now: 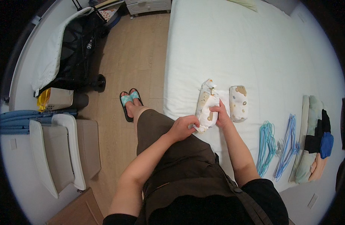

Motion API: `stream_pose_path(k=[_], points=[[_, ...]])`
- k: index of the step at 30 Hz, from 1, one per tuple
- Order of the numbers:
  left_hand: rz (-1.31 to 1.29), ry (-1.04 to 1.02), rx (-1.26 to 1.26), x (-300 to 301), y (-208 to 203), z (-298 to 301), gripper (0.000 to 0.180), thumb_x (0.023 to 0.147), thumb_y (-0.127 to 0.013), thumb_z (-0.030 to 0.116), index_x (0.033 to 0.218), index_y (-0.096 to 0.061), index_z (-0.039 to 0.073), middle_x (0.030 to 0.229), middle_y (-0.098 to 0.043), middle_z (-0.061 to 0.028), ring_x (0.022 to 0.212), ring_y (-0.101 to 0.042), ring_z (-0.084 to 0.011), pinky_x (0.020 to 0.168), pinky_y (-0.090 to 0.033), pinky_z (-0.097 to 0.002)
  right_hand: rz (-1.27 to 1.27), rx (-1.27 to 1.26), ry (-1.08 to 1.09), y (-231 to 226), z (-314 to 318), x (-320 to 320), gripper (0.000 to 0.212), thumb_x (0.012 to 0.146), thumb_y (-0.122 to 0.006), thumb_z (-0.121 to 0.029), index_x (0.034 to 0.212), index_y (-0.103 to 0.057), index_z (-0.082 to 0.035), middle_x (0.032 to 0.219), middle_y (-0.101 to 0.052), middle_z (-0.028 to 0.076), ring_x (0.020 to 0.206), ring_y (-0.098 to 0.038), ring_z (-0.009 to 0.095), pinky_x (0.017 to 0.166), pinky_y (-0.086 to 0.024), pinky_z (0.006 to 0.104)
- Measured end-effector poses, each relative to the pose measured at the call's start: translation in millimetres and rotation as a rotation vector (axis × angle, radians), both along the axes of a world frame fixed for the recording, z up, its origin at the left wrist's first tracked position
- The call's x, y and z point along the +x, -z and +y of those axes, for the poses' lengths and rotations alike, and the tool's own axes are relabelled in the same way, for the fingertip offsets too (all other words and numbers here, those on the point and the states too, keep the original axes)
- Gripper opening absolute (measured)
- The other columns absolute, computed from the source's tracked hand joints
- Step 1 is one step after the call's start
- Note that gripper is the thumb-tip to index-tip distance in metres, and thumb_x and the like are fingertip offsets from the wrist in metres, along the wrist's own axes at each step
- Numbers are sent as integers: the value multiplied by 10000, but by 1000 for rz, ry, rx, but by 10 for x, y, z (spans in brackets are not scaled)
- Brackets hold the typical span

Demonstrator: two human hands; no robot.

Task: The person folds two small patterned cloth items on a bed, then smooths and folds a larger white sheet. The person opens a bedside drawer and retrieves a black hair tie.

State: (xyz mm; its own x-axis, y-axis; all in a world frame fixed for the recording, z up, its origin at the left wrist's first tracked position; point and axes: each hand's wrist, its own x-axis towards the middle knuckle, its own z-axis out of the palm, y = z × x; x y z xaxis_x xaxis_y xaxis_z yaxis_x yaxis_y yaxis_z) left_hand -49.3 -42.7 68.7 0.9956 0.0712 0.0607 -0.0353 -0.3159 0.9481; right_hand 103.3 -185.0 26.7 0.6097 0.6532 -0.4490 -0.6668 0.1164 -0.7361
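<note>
At the near edge of the white bed, I hold a rolled bundle of white cloth with a brown and yellow animal print [207,108]. My left hand [184,128] pinches its near end, with the fingers closed on the fabric. My right hand [222,114] grips its right side, thumb lying across the top. The bundle's far end is loose and ruffled. Just to the right lies a second, neatly rolled cloth bundle [238,104] with a similar bear print, apart from both hands.
Teal hangers [266,146] and blue hangers [287,148] lie on the bed [206,41] at the right, beside folded clothes [311,140]. On the left stand a black folding wagon [80,45], a paper bag [60,99] and a white storage bin [73,150]. Wooden floor [131,48] runs alongside the bed.
</note>
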Motion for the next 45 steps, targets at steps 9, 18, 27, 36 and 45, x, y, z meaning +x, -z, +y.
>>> stream_pose_path(k=[9,18,27,36,45], points=[[142,6,-32,0,-38,-188,154,708,-610,-3,854,-562,13,825,-583,-85,789,-585,-182,646,-480,-279,407,170,13,166,-192,218,484,642,-485,-96,1097,-470,68,972,-584,190,859,-590,326,811,-479,440],[12,-287,-118,381,-160,-274,339,691,-678,67,980,-515,-2,918,-529,-103,796,-572,-178,646,-507,-280,341,137,40,-72,-223,225,425,700,-511,-141,1074,-493,59,961,-591,185,848,-601,296,769,-510,402],[-67,-520,124,480,-7,-266,127,787,-569,80,864,-560,-20,726,-565,-109,644,-568,-184,579,-469,-280,149,122,-19,-320,-170,167,502,708,-530,-72,1179,-381,15,1021,-548,156,853,-598,257,737,-523,370],[99,-642,-485,572,152,-227,157,848,-535,132,884,-571,-17,605,-535,-32,527,-460,-64,501,-403,-224,-125,-209,-71,-646,-208,294,477,702,-541,-49,1159,-419,15,985,-562,120,836,-589,202,717,-510,325],[-111,-481,-255,595,-140,-480,116,808,-567,77,883,-564,-11,721,-552,-82,596,-512,-143,546,-425,-262,-383,-390,19,-812,-221,339,469,671,-539,-5,1132,-459,14,980,-560,96,838,-564,173,715,-476,289]])
